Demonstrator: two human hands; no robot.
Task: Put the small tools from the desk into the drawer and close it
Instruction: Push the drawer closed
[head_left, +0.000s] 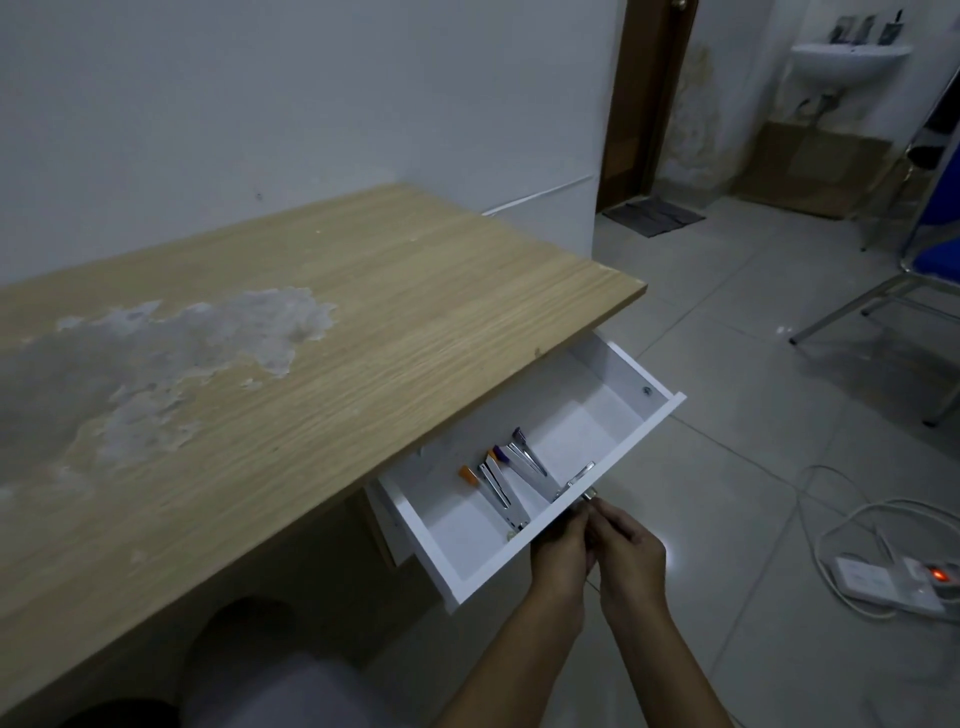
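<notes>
A wooden desk (322, 332) fills the left side of the view, running from the near left corner toward the far wall. Its light veneer is worn away in a pale grey patch (171, 358) on the left half, and no tools lie on the part of the top that shows.

Under the desk's right near edge a white drawer (613, 467) stands pulled well out. Inside it, toward its middle, lie the small tools (506, 475): several slim metal pieces side by side, one with an orange tip (467, 473) at the left, others with orange and purple ends further right, and a bare metal piece (576, 480) resting against the inside of the drawer front. What each tool is cannot be told at this size. The right part of the drawer floor is bare.

Just in front of the drawer's front panel the two hands meet. The left hand (561, 545) is at the panel, fingers curled, its back to the camera; whether it grips anything cannot be told. The right hand (631, 545) is touching it on the right, fingers bent inward toward a small metal part (588, 495) at the drawer front; the fingertips are hidden, so its hold cannot be told either.

To the right, on the tiled floor (727, 364), lies a white power strip (893, 579) with a lit orange switch and looping cables. Further off are a blue chair (935, 260), a doorway and a wall basin (847, 60).
</notes>
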